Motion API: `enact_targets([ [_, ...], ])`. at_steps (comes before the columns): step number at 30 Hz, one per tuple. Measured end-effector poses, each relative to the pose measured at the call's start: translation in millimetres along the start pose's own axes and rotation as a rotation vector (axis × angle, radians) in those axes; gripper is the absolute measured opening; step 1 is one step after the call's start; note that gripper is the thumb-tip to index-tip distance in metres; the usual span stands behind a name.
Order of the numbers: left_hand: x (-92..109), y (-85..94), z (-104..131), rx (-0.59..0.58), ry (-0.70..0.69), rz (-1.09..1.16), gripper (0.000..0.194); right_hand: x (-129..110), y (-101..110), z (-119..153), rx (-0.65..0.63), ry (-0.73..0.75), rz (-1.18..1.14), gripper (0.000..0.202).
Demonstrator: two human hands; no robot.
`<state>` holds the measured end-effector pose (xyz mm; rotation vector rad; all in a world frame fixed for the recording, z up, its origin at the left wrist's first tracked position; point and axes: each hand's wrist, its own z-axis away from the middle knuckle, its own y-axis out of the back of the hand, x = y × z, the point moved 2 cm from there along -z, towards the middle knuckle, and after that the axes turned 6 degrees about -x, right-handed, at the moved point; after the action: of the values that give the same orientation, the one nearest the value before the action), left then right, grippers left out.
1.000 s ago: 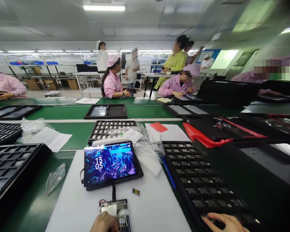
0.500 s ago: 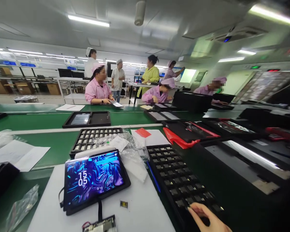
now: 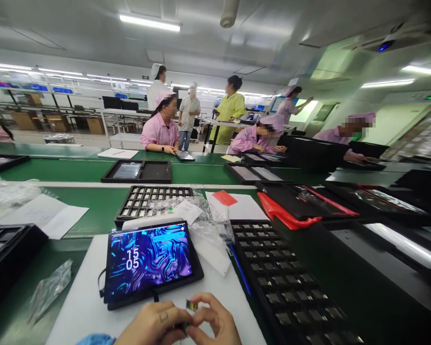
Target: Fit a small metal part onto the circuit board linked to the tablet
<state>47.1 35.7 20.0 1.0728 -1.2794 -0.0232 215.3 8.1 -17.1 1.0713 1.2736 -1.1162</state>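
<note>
Head view, looking down the bench: both hands meet at the bottom edge over a white mat [image 3: 93,306]; the left hand [image 3: 158,326] is curled, knuckles up, its fingers closed on something dark that is mostly hidden beneath them; the right hand [image 3: 215,323] faces it, thumb and forefinger pinched on a small component [image 3: 191,305], a tiny dark chip with a yellowish face, held just above the mat between the two hands; what the left hand grips may be a circuit board, though I cannot tell from this angle. Just beyond the hands a tablet [image 3: 149,261] lies tilted in a black frame, its screen lit with a blue swirl and the digits 15 05; a dark cable runs from its lower edge toward the left hand. Right of the mat, touching its edge, a black compartment tray [image 3: 290,282] holds rows of small parts; a blue pen [image 3: 240,274] lies between tray and tablet. Crumpled clear plastic [image 3: 204,218] sits behind the tablet, partly over a second tray [image 3: 143,201]. Across the green belt [image 3: 93,203], people in pink coats sit at work.
</note>
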Motion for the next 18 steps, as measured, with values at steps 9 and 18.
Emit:
enact_targets([
  [9,-24.5,14.2,-6.3,0.441,0.384,0.848,0.045,26.6,33.8,-22.7,-0.030,0.028,0.797,0.019],
  [18,-25.9,7.6,-2.9,0.644,0.374,1.285,0.059,5.5,23.9,-39.9,-0.274,-0.086,0.372,0.002],
])
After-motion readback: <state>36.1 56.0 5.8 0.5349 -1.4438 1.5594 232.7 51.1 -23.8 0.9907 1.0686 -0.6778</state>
